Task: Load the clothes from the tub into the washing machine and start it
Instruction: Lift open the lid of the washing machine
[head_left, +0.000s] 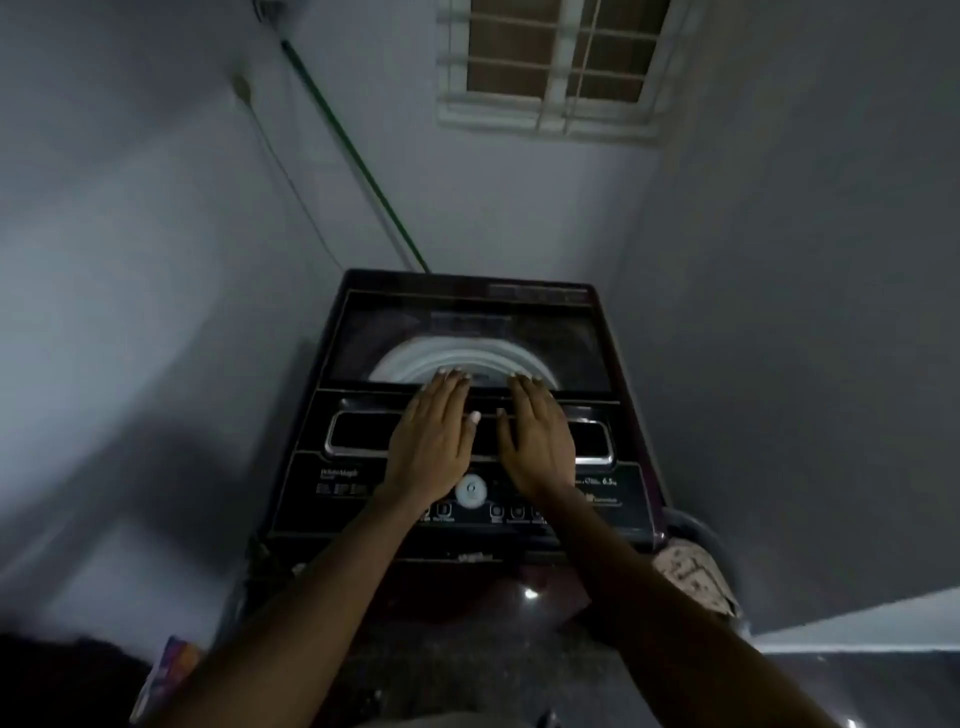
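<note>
A dark top-loading washing machine (322, 374) stands in a corner, its glass lid down with the pale drum rim (415, 358) showing through. My left hand (431, 441) and my right hand (537, 441) lie flat side by side on the lid's front part, fingers straight and reaching its window edge. A round white button (471, 491) sits on the control panel between my wrists. To the machine's right, a grey tub (696, 525) holds patterned clothes (691, 571), partly hidden by my right forearm.
Grey walls close in on the left, back and right. A green pipe (363, 171) and a thin cable run down the back wall to the machine. A barred window (556, 62) is above. A colourful packet (171, 670) lies on the floor at lower left.
</note>
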